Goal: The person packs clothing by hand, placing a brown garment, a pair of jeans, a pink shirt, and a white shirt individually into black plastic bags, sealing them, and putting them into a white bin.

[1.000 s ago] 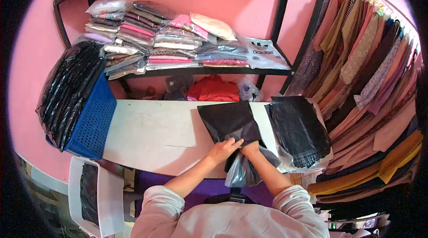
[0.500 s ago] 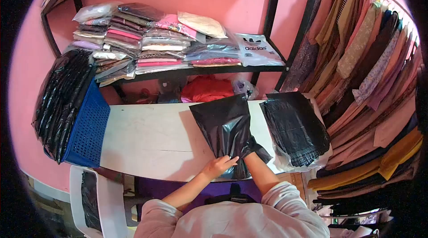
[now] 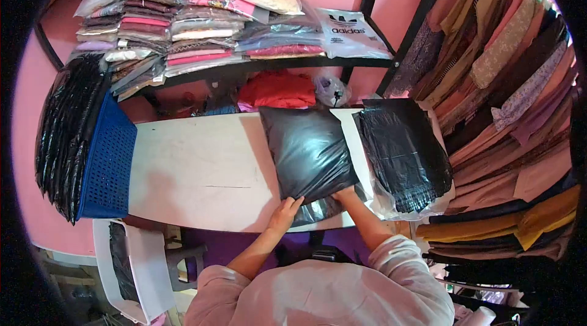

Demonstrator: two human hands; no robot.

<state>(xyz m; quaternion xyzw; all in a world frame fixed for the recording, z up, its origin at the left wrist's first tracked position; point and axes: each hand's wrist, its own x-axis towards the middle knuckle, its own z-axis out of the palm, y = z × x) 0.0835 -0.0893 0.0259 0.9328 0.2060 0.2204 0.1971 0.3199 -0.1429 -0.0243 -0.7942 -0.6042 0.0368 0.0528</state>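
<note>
A glossy black plastic bag (image 3: 312, 152) lies on the white table, filled out and fairly smooth, its near edge toward me. My left hand (image 3: 286, 211) grips the bag's lower left edge between thumb and fingers. At the lower right edge is my right hand (image 3: 347, 196); its fingers are hidden at the bag, so their pose does not show. A shiny dark sheet of plastic (image 3: 318, 211) shows between my hands, below the bag. Just right of the bag rests a stack of flat black plastic bags (image 3: 403, 155) on clear wrapping.
A blue basket (image 3: 110, 161) holding black packages (image 3: 70, 136) stands at the table's left end. Behind the white table (image 3: 195, 167), a shelf (image 3: 244, 68) bears folded, plastic-wrapped clothes (image 3: 202, 32). Garments (image 3: 507, 81) hang on the right. A white container (image 3: 150, 265) stands below left.
The black bag now lies flatter and wider on the table, where before it was raised and creased. My left hand has shifted slightly left, and the view has tilted downward.
</note>
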